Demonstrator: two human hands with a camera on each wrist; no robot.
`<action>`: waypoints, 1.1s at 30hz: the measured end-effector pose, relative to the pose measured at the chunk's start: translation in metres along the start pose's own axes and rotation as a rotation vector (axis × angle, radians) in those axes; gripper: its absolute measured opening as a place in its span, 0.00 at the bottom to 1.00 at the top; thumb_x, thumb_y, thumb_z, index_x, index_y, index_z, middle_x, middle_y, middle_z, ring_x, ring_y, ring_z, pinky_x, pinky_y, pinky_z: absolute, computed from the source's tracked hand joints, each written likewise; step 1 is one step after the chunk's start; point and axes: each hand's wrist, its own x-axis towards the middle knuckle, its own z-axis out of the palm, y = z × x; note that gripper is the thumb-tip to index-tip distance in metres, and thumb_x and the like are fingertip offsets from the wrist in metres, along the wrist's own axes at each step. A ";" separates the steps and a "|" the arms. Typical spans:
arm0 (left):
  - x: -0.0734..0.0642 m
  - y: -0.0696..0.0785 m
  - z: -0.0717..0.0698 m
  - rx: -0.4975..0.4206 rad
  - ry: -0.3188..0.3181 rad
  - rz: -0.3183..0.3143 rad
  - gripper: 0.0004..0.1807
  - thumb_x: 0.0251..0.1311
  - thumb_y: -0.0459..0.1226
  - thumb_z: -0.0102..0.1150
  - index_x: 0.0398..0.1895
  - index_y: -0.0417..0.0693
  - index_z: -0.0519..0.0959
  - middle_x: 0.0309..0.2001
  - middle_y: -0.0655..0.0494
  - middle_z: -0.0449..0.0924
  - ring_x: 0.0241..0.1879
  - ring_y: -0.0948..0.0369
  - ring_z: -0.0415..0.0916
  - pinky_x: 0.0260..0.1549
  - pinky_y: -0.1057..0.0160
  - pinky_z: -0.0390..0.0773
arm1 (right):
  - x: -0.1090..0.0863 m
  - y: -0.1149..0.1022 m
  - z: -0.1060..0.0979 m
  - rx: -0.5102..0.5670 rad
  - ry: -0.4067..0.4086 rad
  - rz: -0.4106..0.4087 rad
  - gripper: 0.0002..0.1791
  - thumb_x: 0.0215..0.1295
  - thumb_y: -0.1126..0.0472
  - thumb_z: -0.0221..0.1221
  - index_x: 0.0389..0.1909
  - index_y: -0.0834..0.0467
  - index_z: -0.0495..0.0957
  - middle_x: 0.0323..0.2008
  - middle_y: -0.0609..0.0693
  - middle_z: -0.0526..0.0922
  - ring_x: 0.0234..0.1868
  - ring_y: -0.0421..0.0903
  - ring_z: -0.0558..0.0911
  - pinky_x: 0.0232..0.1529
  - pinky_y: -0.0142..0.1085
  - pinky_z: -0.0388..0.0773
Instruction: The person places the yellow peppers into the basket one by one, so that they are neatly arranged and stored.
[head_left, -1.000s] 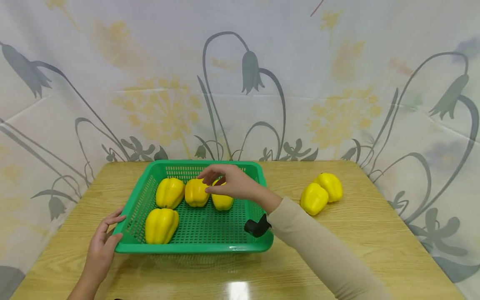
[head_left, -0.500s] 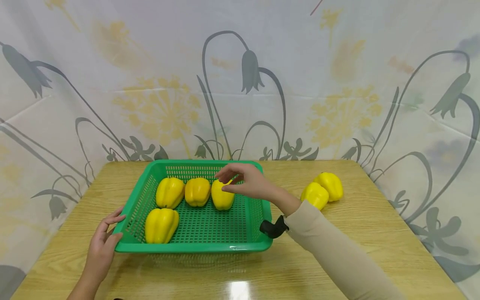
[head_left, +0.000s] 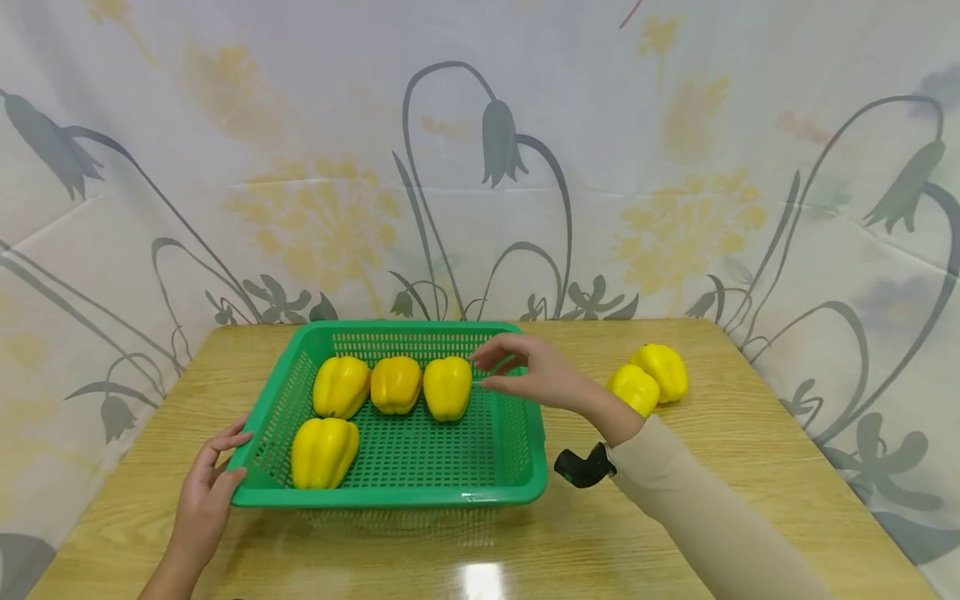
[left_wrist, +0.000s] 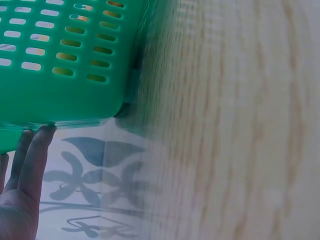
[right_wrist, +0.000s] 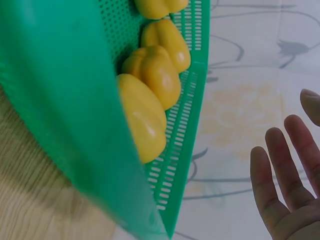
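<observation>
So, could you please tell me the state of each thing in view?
Green plastic basket: upright on the wooden table, partly filled.
Four yellow bell peppers: inside the basket, looking whole.
Two yellow bell peppers: outside it, on the table.
Left hand: touching the basket's rim.
Right hand: empty, in the air.

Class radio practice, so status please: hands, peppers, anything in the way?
Left hand touching basket at left rim; right hand empty, raised near right rim. Four yellow peppers inside, two on table. No obstruction seen.
</observation>
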 end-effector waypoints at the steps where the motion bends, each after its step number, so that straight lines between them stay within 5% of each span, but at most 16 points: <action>1: 0.000 0.000 0.000 -0.004 -0.001 0.000 0.16 0.64 0.21 0.35 0.53 0.31 0.66 0.62 0.62 0.62 0.62 0.67 0.52 0.56 0.70 0.49 | -0.002 0.002 -0.001 0.001 0.008 0.004 0.15 0.58 0.68 0.62 0.48 0.61 0.77 0.46 0.52 0.79 0.44 0.50 0.77 0.45 0.39 0.75; 6: 0.001 0.002 0.000 0.034 -0.007 -0.016 0.16 0.65 0.22 0.35 0.54 0.31 0.66 0.63 0.63 0.61 0.62 0.68 0.53 0.53 0.73 0.53 | -0.015 0.010 -0.007 0.005 0.044 0.029 0.15 0.58 0.69 0.62 0.47 0.62 0.77 0.45 0.52 0.79 0.43 0.46 0.77 0.44 0.38 0.75; 11: 0.001 0.002 -0.001 0.082 -0.013 -0.023 0.16 0.66 0.23 0.34 0.55 0.32 0.65 0.63 0.64 0.60 0.61 0.68 0.53 0.49 0.77 0.56 | -0.026 0.015 -0.011 0.004 0.070 0.049 0.15 0.58 0.69 0.62 0.47 0.62 0.77 0.44 0.53 0.79 0.44 0.53 0.77 0.45 0.39 0.75; 33: 0.000 -0.002 0.000 0.023 0.012 0.015 0.17 0.64 0.21 0.35 0.53 0.33 0.67 0.61 0.65 0.62 0.61 0.69 0.53 0.50 0.78 0.56 | -0.073 0.055 -0.018 0.019 0.165 0.178 0.14 0.60 0.67 0.61 0.47 0.64 0.77 0.46 0.58 0.78 0.47 0.54 0.77 0.46 0.41 0.75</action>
